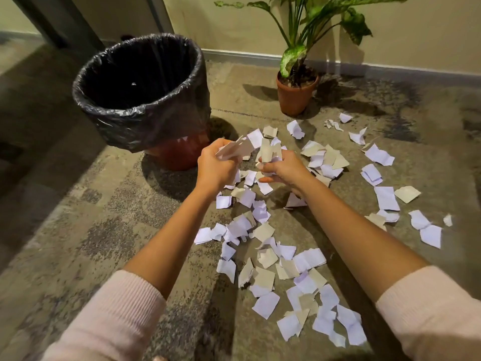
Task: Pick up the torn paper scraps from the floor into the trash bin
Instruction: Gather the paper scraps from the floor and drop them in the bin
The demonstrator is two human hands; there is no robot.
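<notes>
The left hand (214,165) and right hand (283,169) grip scraps (235,149); bin (135,112) interior too dark.

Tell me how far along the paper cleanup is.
Barely started: the red trash bin with black plastic liner looks nearly empty inside. In hand: the left hand and right hand each grip a bunch of torn white and tan paper scraps. Left: dozens of loose scraps litter the mottled floor.

potted plant (296,95) by the wall (416,35); mottled floor (78,204)
</notes>
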